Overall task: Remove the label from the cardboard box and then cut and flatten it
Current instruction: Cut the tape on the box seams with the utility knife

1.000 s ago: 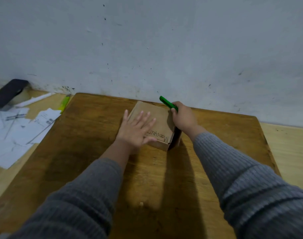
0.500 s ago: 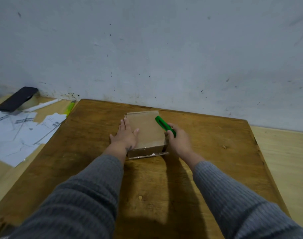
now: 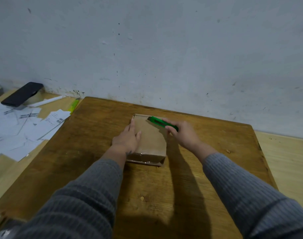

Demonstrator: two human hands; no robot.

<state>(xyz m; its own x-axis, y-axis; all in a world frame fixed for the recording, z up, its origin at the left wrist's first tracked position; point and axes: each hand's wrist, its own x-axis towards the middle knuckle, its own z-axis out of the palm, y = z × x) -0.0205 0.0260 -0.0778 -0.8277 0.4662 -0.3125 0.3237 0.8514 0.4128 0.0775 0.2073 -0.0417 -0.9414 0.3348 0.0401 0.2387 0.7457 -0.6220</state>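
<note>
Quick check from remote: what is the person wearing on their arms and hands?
Both arms wear grey ribbed knit sleeves, the left sleeve and the right sleeve ending at the wrists. The left hand and right hand are bare: no gloves. A small dark mark shows at the left wrist.

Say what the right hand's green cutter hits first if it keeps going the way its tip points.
Probably the cardboard box: the green cutter in the right hand points up-left over the box's far right corner. Whether the tip already touches it is unclear. Beyond lies bare wooden table.

Place: plain home or small-office work corner.
Evidence: worn wooden desk (image 3: 88, 145), scuffed white wall (image 3: 164, 57), loose printed papers (image 3: 18, 128), dark phone (image 3: 22, 94).
</note>
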